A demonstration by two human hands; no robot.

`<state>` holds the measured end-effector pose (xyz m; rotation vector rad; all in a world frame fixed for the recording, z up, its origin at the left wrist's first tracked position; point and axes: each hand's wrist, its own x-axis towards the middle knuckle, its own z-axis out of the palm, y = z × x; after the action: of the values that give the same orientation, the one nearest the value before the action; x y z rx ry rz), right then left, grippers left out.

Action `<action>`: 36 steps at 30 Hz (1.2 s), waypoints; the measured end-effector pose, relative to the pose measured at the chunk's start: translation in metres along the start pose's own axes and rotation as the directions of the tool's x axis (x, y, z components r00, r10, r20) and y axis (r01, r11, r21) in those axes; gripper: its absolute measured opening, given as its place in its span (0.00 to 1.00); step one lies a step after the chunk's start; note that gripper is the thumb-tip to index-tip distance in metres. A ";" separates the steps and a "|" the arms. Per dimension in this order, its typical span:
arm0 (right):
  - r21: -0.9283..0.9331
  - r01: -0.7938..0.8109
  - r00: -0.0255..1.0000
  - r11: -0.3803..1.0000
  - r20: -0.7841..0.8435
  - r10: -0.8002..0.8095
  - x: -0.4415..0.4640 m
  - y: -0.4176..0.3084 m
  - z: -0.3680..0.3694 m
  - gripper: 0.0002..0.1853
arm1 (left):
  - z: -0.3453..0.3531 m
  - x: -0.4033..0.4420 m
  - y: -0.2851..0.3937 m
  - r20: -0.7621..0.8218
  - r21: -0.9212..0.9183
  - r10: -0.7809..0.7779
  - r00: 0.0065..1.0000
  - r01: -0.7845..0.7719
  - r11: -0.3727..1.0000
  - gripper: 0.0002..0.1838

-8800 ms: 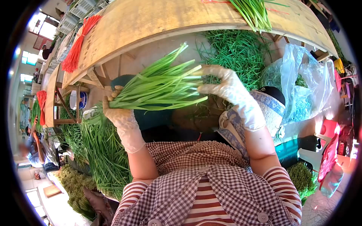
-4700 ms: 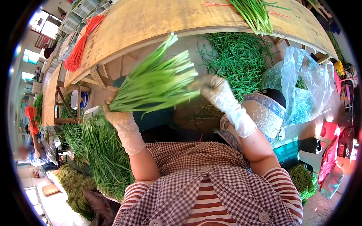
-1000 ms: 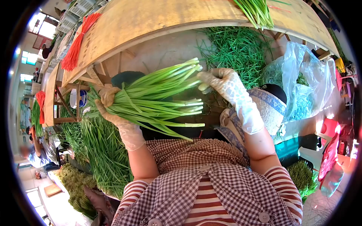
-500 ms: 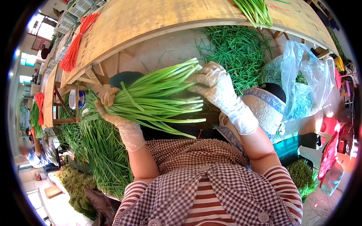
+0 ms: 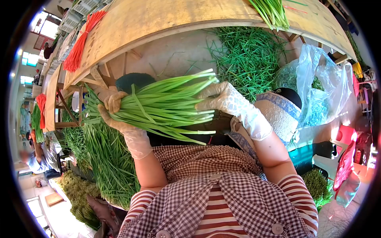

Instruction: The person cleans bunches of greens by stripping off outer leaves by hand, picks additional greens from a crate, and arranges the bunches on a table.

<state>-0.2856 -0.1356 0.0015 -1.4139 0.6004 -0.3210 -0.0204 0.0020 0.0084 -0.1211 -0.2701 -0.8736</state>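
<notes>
A loose bunch of garlic chives [image 5: 158, 105] lies across in front of me, its pale cut ends to the right and its leafy tips to the left. My left hand [image 5: 115, 109], in a thin whitish glove, is wrapped around the leafy side. At the pale ends is my right hand [image 5: 226, 101], gloved as well, with its thumb and fingers closed about some of the stalks. Several stalks below that hand stick out free.
A wooden table [image 5: 158, 22] curves across the top, holding a bundle of red ties [image 5: 83, 41] and more chives [image 5: 272, 14]. Loose green leaves [image 5: 250, 59] lie on the floor beside a clear plastic bag [image 5: 317, 83]. A heap of chives [image 5: 107, 158] sits at my left.
My right hand has moved slightly down, its fingers coming in around the pale ends. The upper stalks have shifted downward and closer together. My left hand keeps its grip.
</notes>
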 end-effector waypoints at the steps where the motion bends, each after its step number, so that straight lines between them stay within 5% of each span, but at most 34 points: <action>1: 0.049 -0.015 1.000 0.999 -0.007 0.015 0.001 0.002 0.000 0.17 | 0.001 0.000 -0.001 0.018 -0.017 -0.020 1.000 0.021 1.000 0.17; 11: 0.564 -0.057 0.994 0.824 -0.041 0.098 0.002 0.009 -0.001 0.17 | 0.005 0.000 -0.003 -0.074 -0.041 -0.026 0.997 0.023 0.999 0.15; 13: 0.050 -0.025 0.989 0.998 -0.145 0.032 0.001 0.006 -0.021 0.16 | 0.006 0.001 0.003 -0.101 -0.076 -0.023 0.995 0.015 0.997 0.14; 15: -0.042 0.101 0.984 0.994 -0.143 -0.106 -0.003 0.004 -0.048 0.12 | 0.002 0.002 0.015 -0.113 0.004 0.032 0.993 -0.031 0.999 0.15; 17: -0.044 0.141 0.884 0.989 -0.444 -0.146 -0.005 0.008 -0.087 0.09 | 0.002 0.001 0.025 -0.104 0.053 0.076 0.992 -0.071 0.996 0.15; 18: -0.390 -0.109 0.752 0.914 -0.634 -0.181 -0.008 0.005 -0.099 0.09 | 0.005 0.001 0.026 -0.118 0.131 0.144 0.983 -0.128 0.983 0.16; 19: -0.598 -0.414 0.587 0.686 -0.751 -0.301 -0.010 0.003 -0.106 0.09 | 0.004 0.001 0.029 -0.104 0.126 0.153 0.983 -0.139 0.982 0.16; 20: -0.726 -0.387 0.601 0.568 -0.666 -0.442 -0.012 0.007 -0.106 0.11 | 0.001 0.002 0.033 -0.089 0.121 0.159 0.983 -0.148 0.982 0.16; 21: -0.624 -0.067 0.689 0.779 -0.594 -0.416 -0.007 0.018 -0.099 0.14 | 0.000 0.004 0.033 -0.073 0.113 0.167 0.983 -0.158 0.981 0.17; 22: -0.435 0.062 0.809 0.898 -0.506 -0.300 -0.004 0.014 -0.079 0.15 | 0.009 0.006 0.022 -0.053 -0.100 0.042 0.998 -0.047 0.994 0.17; 23: -0.199 0.144 0.905 0.969 -0.370 -0.211 -0.001 0.007 -0.054 0.16 | 0.006 0.007 0.018 -0.023 -0.096 0.019 1.000 -0.021 0.995 0.16; 25: 0.094 -0.023 0.984 0.995 -0.174 0.039 0.000 -0.010 -0.023 0.14 | 0.001 0.010 0.012 0.032 -0.083 -0.029 0.999 0.032 0.996 0.14; 28: 0.338 0.005 0.987 0.941 -0.153 0.049 0.006 -0.012 -0.002 0.13 | -0.008 0.009 0.013 0.011 -0.025 -0.002 1.000 0.002 1.000 0.15; 31: 0.408 0.041 0.981 0.912 -0.189 0.040 0.008 -0.012 0.000 0.13 | -0.017 0.009 0.012 0.075 -0.080 -0.042 0.996 0.048 0.996 0.14; 36: 0.293 0.017 1.000 0.956 -0.015 -0.013 0.006 -0.011 -0.004 0.14 | -0.016 0.006 0.012 0.006 -0.050 -0.047 0.999 0.047 0.998 0.14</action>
<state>-0.2818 -0.1436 0.0107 -1.1314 0.5285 -0.4136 -0.0048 0.0018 -0.0050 -0.1640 -0.2562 -0.9274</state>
